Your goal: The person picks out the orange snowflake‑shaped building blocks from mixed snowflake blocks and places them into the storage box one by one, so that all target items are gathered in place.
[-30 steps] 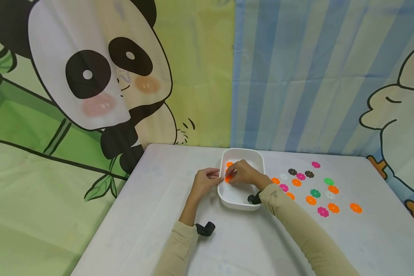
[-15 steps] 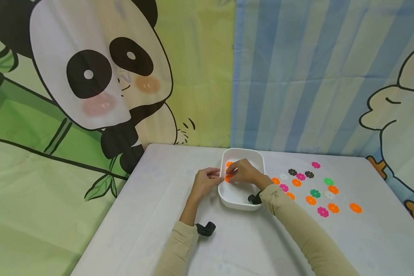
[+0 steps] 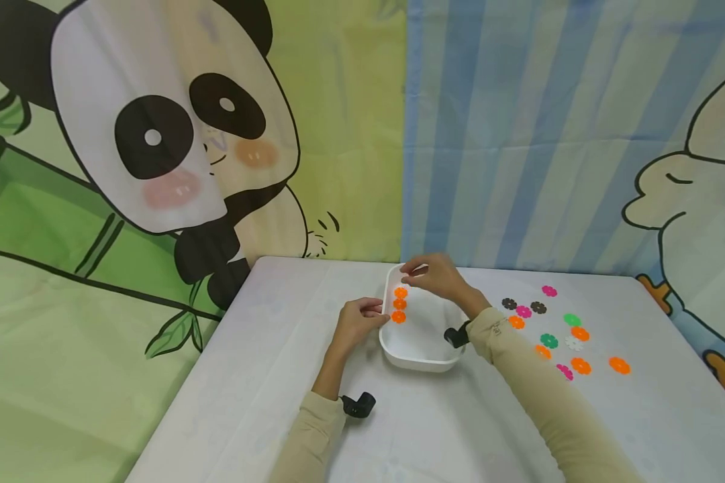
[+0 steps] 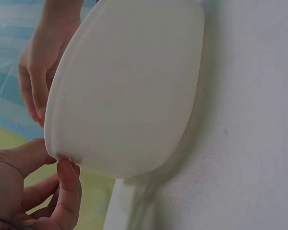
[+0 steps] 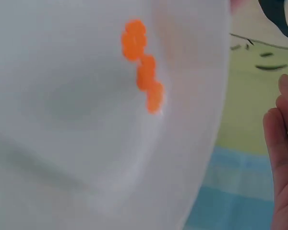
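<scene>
A white plastic tub (image 3: 419, 365) stands on the table, its outer wall (image 4: 129, 96) large in the left wrist view. My left hand (image 3: 356, 323) pinches its left rim between thumb and fingers. Inside, 3 orange flower-shaped discs (image 3: 400, 304) lie in a row along the left wall, the same orange discs (image 5: 146, 72) blurred in the right wrist view. My right hand (image 3: 440, 276) is raised over the far part of the tub, fingers loosely bent. Nothing shows between the fingers of that right hand (image 5: 284, 158) in the right wrist view.
Right of the tub, several loose flower discs lie scattered: orange (image 3: 581, 365), pink (image 3: 549, 291), brown (image 3: 538, 307), green (image 3: 549, 341) and white (image 3: 574, 343). A printed curtain (image 3: 350, 134) hangs behind the table (image 3: 266, 335).
My right hand has lifted off the orange discs and moved up toward the tub's far end, uncovering the row. The left hand stays at the rim. The head view has shifted slightly.
</scene>
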Motion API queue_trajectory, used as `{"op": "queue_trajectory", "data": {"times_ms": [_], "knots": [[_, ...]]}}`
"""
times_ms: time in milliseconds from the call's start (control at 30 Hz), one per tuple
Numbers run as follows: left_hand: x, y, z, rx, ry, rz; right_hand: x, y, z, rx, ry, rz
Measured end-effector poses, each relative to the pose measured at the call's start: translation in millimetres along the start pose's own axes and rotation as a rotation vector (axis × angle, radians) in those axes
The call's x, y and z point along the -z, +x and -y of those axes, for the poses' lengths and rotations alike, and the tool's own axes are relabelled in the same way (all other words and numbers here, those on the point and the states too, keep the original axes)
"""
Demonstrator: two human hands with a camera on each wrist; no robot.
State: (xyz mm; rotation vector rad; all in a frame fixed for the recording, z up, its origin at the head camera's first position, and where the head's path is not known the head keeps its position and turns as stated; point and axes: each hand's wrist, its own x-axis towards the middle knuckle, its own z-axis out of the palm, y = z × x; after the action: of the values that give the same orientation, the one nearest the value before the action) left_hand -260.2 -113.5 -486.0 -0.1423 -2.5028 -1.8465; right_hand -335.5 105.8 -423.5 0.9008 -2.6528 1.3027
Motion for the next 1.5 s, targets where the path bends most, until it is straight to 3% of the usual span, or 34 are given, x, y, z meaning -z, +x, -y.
{"op": "queue_trajectory", "data": {"times_ms": [167,300,667,900,1133,1267,1500], "knots": [[0.0,-0.1,-0.1,0.004,0.009,-0.008,46,-17,-5,-0.051,-0.055,-0.068],[1.5,-0.6,0.0,0.012,0.009,-0.016,80,-41,-23,-0.118,-0.100,-0.092],[3.5,-1.8,3.8,0.012,0.007,-0.015,148,-131,-89,-0.241,-0.291,-0.175],[4.5,-1.8,5.2,0.026,0.002,-0.013,163,-186,-119,-0.399,-0.387,-0.155],[2.3,-0.1,3.4,0.023,0.008,-0.008,168,-226,-138,-0.556,-0.362,-0.070],[-0.7,-0.2,4.0,0.034,0.012,-0.002,169,-241,-146,-0.614,-0.354,-0.041],[-0.8,-0.1,4.0,0.039,0.010,-0.003,169,-246,-152,-0.661,-0.316,-0.033]]}}
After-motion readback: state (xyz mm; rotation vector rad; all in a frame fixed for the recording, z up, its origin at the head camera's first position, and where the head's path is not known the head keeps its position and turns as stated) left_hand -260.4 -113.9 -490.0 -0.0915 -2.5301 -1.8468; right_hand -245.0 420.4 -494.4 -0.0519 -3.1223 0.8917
